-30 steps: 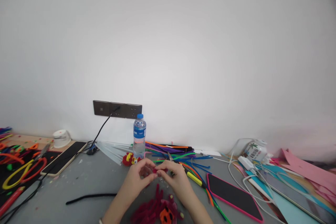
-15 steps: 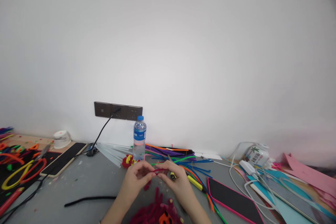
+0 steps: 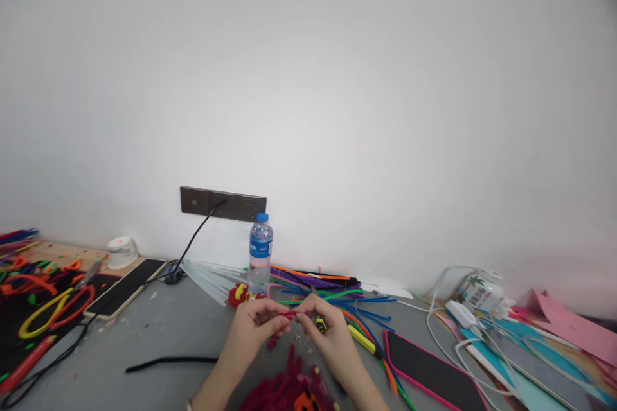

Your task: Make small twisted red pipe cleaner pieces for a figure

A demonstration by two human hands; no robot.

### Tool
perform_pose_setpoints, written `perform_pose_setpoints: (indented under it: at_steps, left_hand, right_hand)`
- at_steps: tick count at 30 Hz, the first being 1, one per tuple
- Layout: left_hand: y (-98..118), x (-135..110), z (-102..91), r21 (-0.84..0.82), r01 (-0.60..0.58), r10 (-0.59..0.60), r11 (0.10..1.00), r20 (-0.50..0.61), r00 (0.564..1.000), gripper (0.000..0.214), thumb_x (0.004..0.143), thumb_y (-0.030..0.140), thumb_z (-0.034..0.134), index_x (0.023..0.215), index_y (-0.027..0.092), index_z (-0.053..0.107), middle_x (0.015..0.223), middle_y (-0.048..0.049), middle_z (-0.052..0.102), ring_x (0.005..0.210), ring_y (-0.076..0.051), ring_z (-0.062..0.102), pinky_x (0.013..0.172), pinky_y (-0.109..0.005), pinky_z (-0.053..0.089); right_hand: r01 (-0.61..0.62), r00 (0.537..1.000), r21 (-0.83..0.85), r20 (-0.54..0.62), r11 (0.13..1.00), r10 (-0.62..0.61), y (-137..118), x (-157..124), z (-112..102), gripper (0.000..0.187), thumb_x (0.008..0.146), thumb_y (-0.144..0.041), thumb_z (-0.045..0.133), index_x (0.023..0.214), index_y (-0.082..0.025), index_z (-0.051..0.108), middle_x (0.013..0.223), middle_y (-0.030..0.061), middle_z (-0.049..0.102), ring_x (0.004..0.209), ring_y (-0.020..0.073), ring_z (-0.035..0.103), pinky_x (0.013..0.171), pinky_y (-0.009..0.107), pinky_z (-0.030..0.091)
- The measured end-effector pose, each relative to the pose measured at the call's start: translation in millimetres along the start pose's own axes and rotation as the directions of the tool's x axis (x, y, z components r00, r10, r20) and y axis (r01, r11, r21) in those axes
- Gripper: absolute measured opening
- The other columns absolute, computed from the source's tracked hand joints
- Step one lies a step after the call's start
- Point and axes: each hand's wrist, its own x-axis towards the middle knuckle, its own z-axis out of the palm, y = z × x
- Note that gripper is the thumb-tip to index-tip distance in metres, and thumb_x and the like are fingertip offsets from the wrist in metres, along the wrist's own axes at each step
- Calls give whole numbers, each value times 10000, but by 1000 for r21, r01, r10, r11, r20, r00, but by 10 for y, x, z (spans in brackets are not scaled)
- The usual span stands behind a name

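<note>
Between the fingertips of my left hand (image 3: 260, 324) and my right hand (image 3: 321, 327) is a short dark-red pipe cleaner (image 3: 290, 315). Both hands are closed in a pinch, one at each side of it, just above the grey table. Below them lies a heap of dark-red pipe cleaner pieces (image 3: 274, 392) with an orange and black piece (image 3: 306, 399) on it. A red and yellow fuzzy figure (image 3: 238, 295) sits just beyond my left hand. A yellow cutter (image 3: 361, 338) lies by my right hand, its far end partly hidden.
A water bottle (image 3: 261, 253) stands near the wall, beside bundled coloured pipe cleaners (image 3: 313, 279). A pink-edged phone (image 3: 431, 369) and white cables lie to the right. At left are another phone (image 3: 126, 289), scissors (image 3: 72, 308), a white tub (image 3: 121, 252) and a black pipe cleaner (image 3: 168, 361).
My fingertips have drawn slightly closer together on the dark-red pipe cleaner, and less of it shows between them. The whole view has shifted, so the surroundings appear a little further right.
</note>
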Motion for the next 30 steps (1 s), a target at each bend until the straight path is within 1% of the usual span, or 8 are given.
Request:
perform_pose_setpoints:
  at_steps: [3, 6, 11, 14, 21, 25, 28, 30]
  left_hand:
    - [-22, 7, -14, -12, -16, 16, 1000, 7, 1000, 374, 576, 480, 822, 693, 141, 717, 580, -42, 711, 552, -176, 651, 525, -258, 505]
    - [-31, 10, -51, -20, -17, 18, 1000, 9, 1000, 378, 576, 478, 827, 723, 144, 728, 605, -42, 721, 563, -178, 655, 537, -263, 509]
    - [-5, 3, -91, -22, 59, -58, 998, 49, 997, 441, 582, 512, 816, 816, 142, 771, 700, -78, 761, 664, -225, 702, 602, -297, 537]
    - [19, 2, -66, -22, 72, -72, 997, 8, 997, 490, 540, 535, 829, 821, 137, 776, 700, -84, 764, 668, -231, 705, 628, -313, 548]
    - [31, -23, 13, -118, 175, -178, 977, -10, 984, 506, 498, 508, 858, 798, 116, 751, 654, -81, 737, 597, -186, 682, 538, -246, 504]
    - [-4, -24, 32, -79, 143, -147, 987, -50, 988, 492, 482, 535, 848, 719, 124, 722, 589, -62, 716, 551, -184, 659, 498, -245, 478]
    - [-3, -29, 49, -18, 91, -92, 996, -72, 993, 464, 529, 549, 815, 700, 128, 718, 569, -56, 712, 486, -156, 604, 443, -230, 429]
    - [13, -38, 61, 0, 65, -65, 998, -68, 996, 443, 556, 539, 803, 705, 129, 717, 565, -53, 710, 469, -147, 585, 427, -221, 407]
  right_hand:
    - [-2, 1000, 2, 7, 1000, 2, -12, -4, 30, 217, 873, -309, 556, 724, -178, 644, 669, 22, 617, 635, 164, 568, 598, 250, 440]
    - [5, 1000, -1, -5, 1000, -5, -4, -7, 52, 210, 875, -297, 552, 722, -180, 636, 673, 21, 611, 627, 160, 563, 586, 243, 433]
    - [61, 997, -53, -49, 997, -64, 44, -20, 57, 162, 879, -250, 535, 762, -185, 626, 691, 23, 626, 633, 161, 574, 597, 241, 436]
    - [75, 995, -73, -64, 994, -80, 60, -28, 65, 141, 875, -221, 531, 768, -189, 618, 686, 14, 625, 615, 154, 566, 588, 235, 431]
    - [86, 992, -74, -84, 994, -92, 45, -43, 96, 167, 891, -226, 504, 758, -191, 598, 681, 11, 615, 624, 150, 564, 586, 235, 429]
    - [100, 991, -80, -83, 992, -107, 22, -69, 110, 179, 913, -246, 477, 794, -190, 597, 722, 27, 626, 647, 154, 566, 592, 239, 435]
    - [91, 994, -55, -51, 994, -94, -21, -83, 118, 220, 942, -275, 433, 835, -192, 605, 704, 22, 612, 619, 148, 558, 572, 233, 431]
    - [78, 996, -32, -48, 996, -79, -41, -85, 124, 245, 948, -295, 422, 819, -192, 602, 677, 12, 595, 591, 142, 548, 552, 227, 421]
